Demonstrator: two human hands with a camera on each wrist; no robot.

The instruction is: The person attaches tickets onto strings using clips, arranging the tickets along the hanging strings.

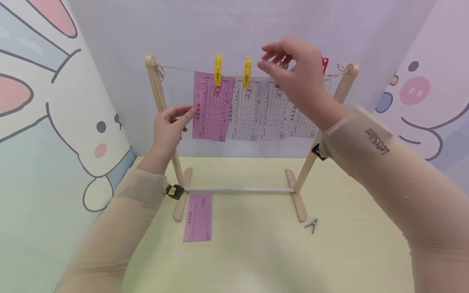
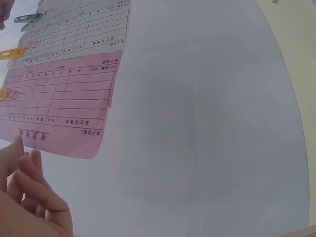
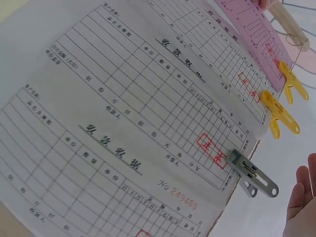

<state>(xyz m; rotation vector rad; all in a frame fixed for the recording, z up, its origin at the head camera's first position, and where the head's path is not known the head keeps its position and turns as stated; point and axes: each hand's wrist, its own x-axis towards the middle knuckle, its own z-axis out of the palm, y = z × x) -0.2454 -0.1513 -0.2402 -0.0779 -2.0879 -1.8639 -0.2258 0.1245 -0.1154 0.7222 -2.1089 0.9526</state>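
Observation:
My left hand (image 1: 169, 129) is at the left edge of a pink receipt (image 1: 212, 118), thumb and finger pinching it. The receipt hangs from a string under a yellow clothespin (image 1: 218, 70). To its right hang several white receipts (image 1: 246, 118); a second yellow clothespin (image 1: 247, 72) holds the nearest. My right hand (image 1: 298, 67) is raised at the string, fingers loosely bent and nothing between them. In the right wrist view, it is apart from a grey clothespin (image 3: 253, 174) on a white receipt. A red clothespin (image 1: 325, 65) is partly hidden behind that hand.
The string is tied between two wooden posts (image 1: 156, 87) joined low down by a pale rod (image 1: 238, 190). Another pink receipt (image 1: 199, 217) lies on the yellow table (image 1: 253, 252). A loose grey clothespin (image 1: 312, 224) lies to the right. Cartoon-printed panels (image 1: 69, 122) flank the rack.

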